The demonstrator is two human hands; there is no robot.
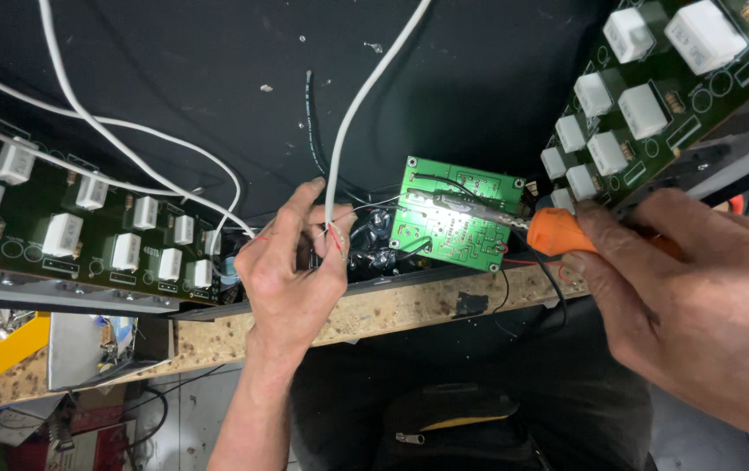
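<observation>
My left hand (291, 262) pinches a thick white cable (365, 92) with thin red and white wire ends, just left of a small green circuit board (457, 214). My right hand (697, 288) grips an orange-handled soldering iron (557, 231). Its metal tip lies across the small green board, pointing left toward the wires. A thin silvery wire runs from my left fingers to the board's left edge.
Two long dark circuit boards carry rows of white block components, one at the left (69, 231) and one at the upper right (645, 105). A black surface (217, 78) lies behind. The wooden bench edge (409, 301) runs below, with boxes of parts (8, 336) lower left.
</observation>
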